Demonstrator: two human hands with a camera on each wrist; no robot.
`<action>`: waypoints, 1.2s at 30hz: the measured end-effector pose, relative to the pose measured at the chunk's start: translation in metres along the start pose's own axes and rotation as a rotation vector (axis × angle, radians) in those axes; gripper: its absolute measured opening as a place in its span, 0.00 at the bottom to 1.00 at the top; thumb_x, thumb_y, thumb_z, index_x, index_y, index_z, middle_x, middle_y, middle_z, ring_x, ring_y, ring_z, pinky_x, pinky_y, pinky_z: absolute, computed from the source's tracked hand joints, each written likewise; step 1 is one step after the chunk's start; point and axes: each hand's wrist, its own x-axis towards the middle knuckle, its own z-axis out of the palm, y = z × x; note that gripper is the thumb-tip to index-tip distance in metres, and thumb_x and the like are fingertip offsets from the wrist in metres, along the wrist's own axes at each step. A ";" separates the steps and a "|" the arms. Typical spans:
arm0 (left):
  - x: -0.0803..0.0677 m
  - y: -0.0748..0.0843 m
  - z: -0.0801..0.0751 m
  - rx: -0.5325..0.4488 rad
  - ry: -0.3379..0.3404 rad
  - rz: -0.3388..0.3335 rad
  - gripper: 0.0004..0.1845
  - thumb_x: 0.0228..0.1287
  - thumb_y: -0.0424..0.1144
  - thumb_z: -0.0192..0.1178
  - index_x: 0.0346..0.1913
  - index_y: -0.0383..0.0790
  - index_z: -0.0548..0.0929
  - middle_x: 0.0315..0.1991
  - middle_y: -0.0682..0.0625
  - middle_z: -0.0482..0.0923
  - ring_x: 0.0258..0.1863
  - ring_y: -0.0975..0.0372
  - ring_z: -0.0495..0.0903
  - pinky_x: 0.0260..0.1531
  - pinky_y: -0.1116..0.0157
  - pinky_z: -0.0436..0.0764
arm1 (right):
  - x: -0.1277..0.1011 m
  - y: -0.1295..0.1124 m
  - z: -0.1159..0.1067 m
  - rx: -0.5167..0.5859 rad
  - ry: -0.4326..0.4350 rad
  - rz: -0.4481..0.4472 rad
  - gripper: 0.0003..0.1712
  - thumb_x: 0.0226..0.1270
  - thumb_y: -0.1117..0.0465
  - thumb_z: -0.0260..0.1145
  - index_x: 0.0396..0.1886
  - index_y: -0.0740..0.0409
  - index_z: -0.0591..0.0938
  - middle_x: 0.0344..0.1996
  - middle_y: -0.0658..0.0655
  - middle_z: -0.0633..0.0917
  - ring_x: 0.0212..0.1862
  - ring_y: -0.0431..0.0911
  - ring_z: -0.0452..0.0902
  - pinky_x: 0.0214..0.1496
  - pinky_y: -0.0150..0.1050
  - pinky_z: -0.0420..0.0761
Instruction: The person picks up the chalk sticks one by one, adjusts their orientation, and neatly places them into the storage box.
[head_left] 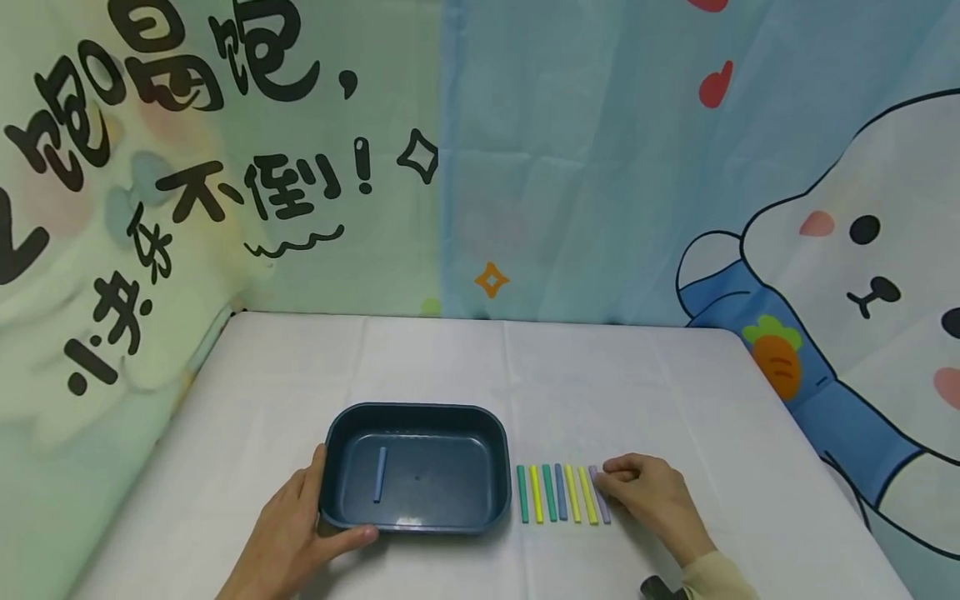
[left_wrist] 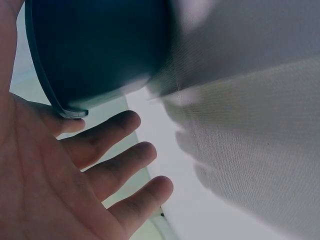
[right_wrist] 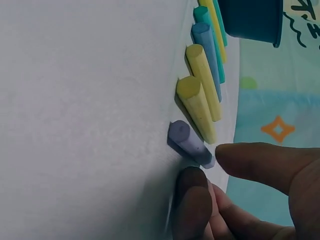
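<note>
Sticks of coloured chalk lie in a row on the white worktop [head_left: 660,383], just right of a dark blue tray [head_left: 415,417]. The purple stick [head_left: 599,494] is at the row's right end, beside two yellow sticks [head_left: 580,494]. The right hand [head_left: 651,495] rests at its far tip, thumb and forefinger closing around it. The left hand [head_left: 288,537] lies spread against the tray's near left corner, thumb along the front rim. One blue stick [head_left: 380,474] lies inside the tray.
</note>
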 end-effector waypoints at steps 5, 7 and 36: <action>0.000 -0.001 0.000 -0.007 0.030 0.031 0.69 0.46 0.75 0.69 0.79 0.30 0.53 0.59 0.36 0.75 0.53 0.50 0.77 0.54 0.49 0.78 | 0.002 -0.004 0.003 -0.029 -0.003 -0.011 0.18 0.63 0.55 0.71 0.45 0.65 0.85 0.33 0.52 0.85 0.37 0.46 0.80 0.41 0.45 0.81; 0.000 -0.002 0.001 -0.004 0.043 0.044 0.69 0.46 0.75 0.69 0.78 0.29 0.54 0.59 0.35 0.76 0.53 0.50 0.77 0.54 0.49 0.78 | 0.003 -0.005 0.004 -0.039 -0.003 -0.015 0.17 0.62 0.56 0.71 0.44 0.65 0.85 0.31 0.51 0.85 0.36 0.46 0.79 0.39 0.43 0.80; 0.001 0.001 0.001 0.011 -0.012 -0.026 0.71 0.45 0.79 0.66 0.79 0.30 0.52 0.60 0.35 0.75 0.55 0.49 0.77 0.57 0.48 0.77 | 0.006 -0.010 0.010 -0.096 0.042 -0.031 0.12 0.58 0.60 0.70 0.38 0.65 0.86 0.28 0.52 0.84 0.32 0.46 0.77 0.31 0.39 0.77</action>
